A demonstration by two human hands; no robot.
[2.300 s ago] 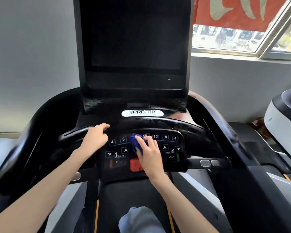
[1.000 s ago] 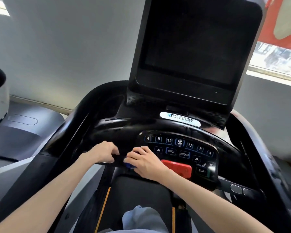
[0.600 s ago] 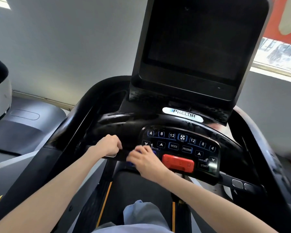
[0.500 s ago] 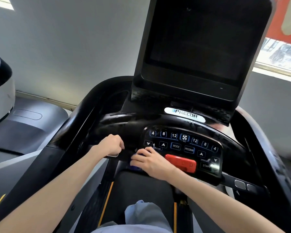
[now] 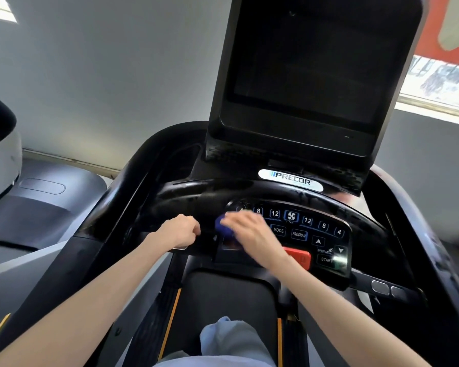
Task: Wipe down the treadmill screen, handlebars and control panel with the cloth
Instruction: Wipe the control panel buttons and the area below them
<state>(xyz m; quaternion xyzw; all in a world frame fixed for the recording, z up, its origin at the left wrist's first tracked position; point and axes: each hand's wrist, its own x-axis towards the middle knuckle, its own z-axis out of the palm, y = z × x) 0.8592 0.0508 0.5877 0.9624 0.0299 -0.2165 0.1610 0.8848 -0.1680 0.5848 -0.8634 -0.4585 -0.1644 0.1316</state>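
Cloth: small blue cloth (image 5: 224,227), bunched, lying on the left end of the control panel (image 5: 316,235), just left of centre in the frame and mostly covered by fingers.
Right hand: right hand (image 5: 251,234) lies on top of the cloth, fingers reaching toward the upper left over the panel's keys; it is motion-blurred, so I cannot tell whether the fingers curl round the cloth or press it flat.
Left hand: left hand (image 5: 182,230) is closed in a fist round the handlebar (image 5: 180,247), just left of the cloth, with a silver plate showing under the knuckles.
Panel keys: numbers, a fan symbol, MODE, PROGRAM, arrows and START show to the right of the right hand; the red stop button (image 5: 298,258) sits just beside its wrist.
Screen: dark screen (image 5: 302,75) stands tilted above the panel, in the upper centre of the frame, with the PRECOR badge (image 5: 290,180) between the two.
Other bar: second handlebar (image 5: 382,287) with two silver plates runs out at lower right.
Surroundings: neighbouring machine (image 5: 0,154) at the left edge, window (image 5: 440,78) at upper right, person's knee (image 5: 231,340) at bottom centre.
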